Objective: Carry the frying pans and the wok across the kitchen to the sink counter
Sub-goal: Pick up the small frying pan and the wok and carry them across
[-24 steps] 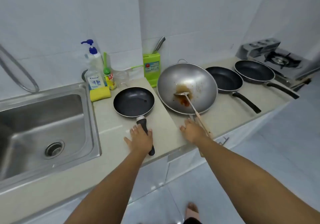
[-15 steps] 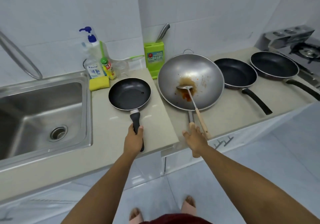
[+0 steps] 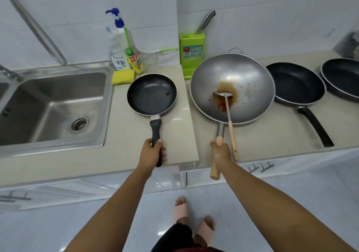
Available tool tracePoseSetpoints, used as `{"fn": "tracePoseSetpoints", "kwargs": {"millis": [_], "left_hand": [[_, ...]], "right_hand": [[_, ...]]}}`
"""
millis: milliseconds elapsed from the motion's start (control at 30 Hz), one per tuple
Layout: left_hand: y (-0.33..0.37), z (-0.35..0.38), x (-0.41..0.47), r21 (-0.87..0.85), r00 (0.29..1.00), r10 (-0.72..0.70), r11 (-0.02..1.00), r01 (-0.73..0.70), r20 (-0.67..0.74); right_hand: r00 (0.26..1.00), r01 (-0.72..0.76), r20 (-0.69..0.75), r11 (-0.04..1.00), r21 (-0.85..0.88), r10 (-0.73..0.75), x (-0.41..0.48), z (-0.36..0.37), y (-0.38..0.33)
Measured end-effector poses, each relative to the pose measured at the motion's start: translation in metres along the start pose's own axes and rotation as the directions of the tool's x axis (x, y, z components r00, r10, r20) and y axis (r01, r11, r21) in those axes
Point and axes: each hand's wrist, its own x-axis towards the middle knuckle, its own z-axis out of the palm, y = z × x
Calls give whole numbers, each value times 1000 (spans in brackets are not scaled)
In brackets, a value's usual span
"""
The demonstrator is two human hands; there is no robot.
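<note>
A small black frying pan [image 3: 152,94] rests on the beige counter [image 3: 124,150] right of the sink. My left hand [image 3: 153,152] is wrapped around its black handle. The steel wok [image 3: 250,76], stained with red-brown sauce, sits to its right with a wooden-handled spatula [image 3: 231,127] lying in it. My right hand [image 3: 220,152] is closed on the wok's wooden handle at the counter's front edge. Two more black frying pans stand further right: one [image 3: 295,83] beside the wok, another [image 3: 342,78] cut off by the frame's right edge.
A steel sink [image 3: 48,105] with a tap fills the left. Against the wall stand a soap pump bottle [image 3: 117,47], a small green-capped bottle [image 3: 134,61], a yellow sponge [image 3: 123,76] and a green knife block [image 3: 191,52]. White floor tiles and my sandalled feet lie below.
My left hand has closed around the small pan's handle and my right hand around the wok's handle. The view has shifted left and down, so the stove has left the frame.
</note>
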Motion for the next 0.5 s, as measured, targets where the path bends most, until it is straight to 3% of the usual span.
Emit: {"fn": "tracePoseSetpoints", "kwargs": {"millis": [100,233,333,500], "left_hand": [[11,6,6,-39,998,-49,998,51,37],[26,21,13,-215,988,-106,968,128,112],[23,31,12,-189,990,-113,974,128,86],[19,34,18,-180,994,-100,978,105,35]], "right_hand": [[998,-58,44,995,86,54,3,-3,-11],[981,-178,116,955,236,154,0,-13,-25],[951,-292,208,883,368,228,-4,-21,-35],[982,-185,92,939,291,165,-10,-21,-44]]}}
